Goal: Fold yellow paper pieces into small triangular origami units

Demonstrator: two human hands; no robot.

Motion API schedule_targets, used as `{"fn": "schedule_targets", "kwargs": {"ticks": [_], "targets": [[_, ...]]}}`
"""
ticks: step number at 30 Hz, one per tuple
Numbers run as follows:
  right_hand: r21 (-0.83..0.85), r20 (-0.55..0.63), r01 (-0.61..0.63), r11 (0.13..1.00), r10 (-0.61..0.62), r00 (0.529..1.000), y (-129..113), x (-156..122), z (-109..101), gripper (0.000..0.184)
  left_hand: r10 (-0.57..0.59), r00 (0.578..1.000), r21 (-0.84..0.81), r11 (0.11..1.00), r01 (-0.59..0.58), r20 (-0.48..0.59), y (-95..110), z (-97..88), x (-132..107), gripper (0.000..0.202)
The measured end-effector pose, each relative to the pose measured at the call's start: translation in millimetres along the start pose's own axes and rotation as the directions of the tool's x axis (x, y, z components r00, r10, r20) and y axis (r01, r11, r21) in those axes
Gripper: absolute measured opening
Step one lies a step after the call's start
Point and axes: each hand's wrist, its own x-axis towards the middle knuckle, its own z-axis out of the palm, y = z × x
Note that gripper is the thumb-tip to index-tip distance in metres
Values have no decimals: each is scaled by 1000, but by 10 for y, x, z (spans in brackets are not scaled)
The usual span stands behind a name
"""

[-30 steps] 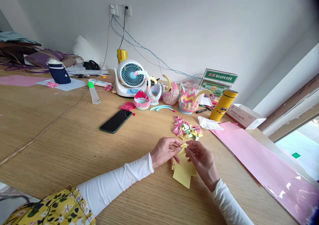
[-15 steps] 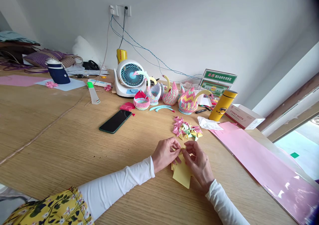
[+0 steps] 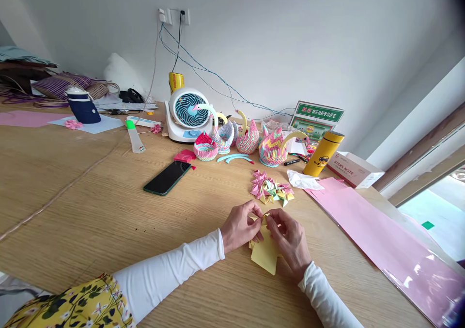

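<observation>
My left hand [image 3: 242,225] and my right hand [image 3: 289,238] meet over the table, fingertips pinched close together. Between them is a small folded piece of yellow paper [image 3: 265,216], mostly covered by the fingers. Under the hands lie several yellow paper slips [image 3: 264,257], the top one tilted toward me. Just beyond my fingertips sits a loose pile of folded paper pieces [image 3: 271,188] in pink, yellow and green.
Paper swans [image 3: 273,146] stand behind the pile, beside a white fan [image 3: 189,112]. A phone [image 3: 167,178] lies to the left. On the right are a yellow flask [image 3: 323,153], a sticky note box [image 3: 355,169] and pink sheets [image 3: 385,241].
The right hand's fingers have curled lower and closer over the small yellow piece. Both hands otherwise stay in nearly the same place, and the camera view has shifted very slightly.
</observation>
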Motion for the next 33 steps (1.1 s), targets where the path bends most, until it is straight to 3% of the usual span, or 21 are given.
{"fn": "schedule_targets", "kwargs": {"ticks": [9,15,18,22,26,29,33], "targets": [[-21,-9,4,1000,-5,1000,37,1,5,21,64,997,21,998,-65,32,82,-35,-18,29],[117,31,-103,988,100,995,9,-2,6,26,140,990,219,966,-137,0,90,-53,-23,25],[151,15,-139,979,138,990,-40,-10,11,27,282,959,419,873,-249,-19,72,-57,-14,18],[196,13,-172,965,173,985,-66,-15,16,27,485,874,639,668,-381,14,31,-48,-15,14],[264,4,-196,944,202,979,-47,-9,10,29,539,837,690,572,-445,93,17,-32,-52,20],[282,3,-194,940,202,979,-33,-3,-1,30,493,866,634,645,-427,81,43,-28,-57,23],[287,24,-172,942,173,985,-28,-2,-23,30,281,959,363,897,-252,-29,88,-45,3,26]]}}
